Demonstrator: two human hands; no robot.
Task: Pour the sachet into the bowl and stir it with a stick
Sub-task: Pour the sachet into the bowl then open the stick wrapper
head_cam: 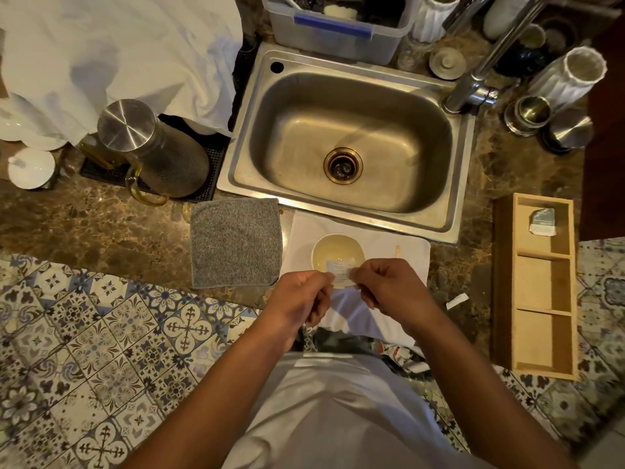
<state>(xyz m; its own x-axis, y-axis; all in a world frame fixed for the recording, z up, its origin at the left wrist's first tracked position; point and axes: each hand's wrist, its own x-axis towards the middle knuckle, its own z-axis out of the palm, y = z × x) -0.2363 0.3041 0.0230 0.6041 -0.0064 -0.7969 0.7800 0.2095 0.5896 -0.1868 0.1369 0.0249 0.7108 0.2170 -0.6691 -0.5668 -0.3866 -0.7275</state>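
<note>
You hold the sachet (339,269) over the near rim of the bowl (333,249), your left hand (302,297) and right hand (389,288) each pinched shut on one end, so that anything spilled on opening should fall inside. The bowl rests on a white cloth (378,247) on the surface in front of the sink (351,148). The stick (398,251) lies just beside the bowl, within reach for stirring.

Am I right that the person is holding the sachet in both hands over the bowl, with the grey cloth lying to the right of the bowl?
Not quite. The head view shows the grey cloth lying to the left of the bowl, not the right. The rest stands: the left hand and right hand both hold the sachet over the bowl.
</note>
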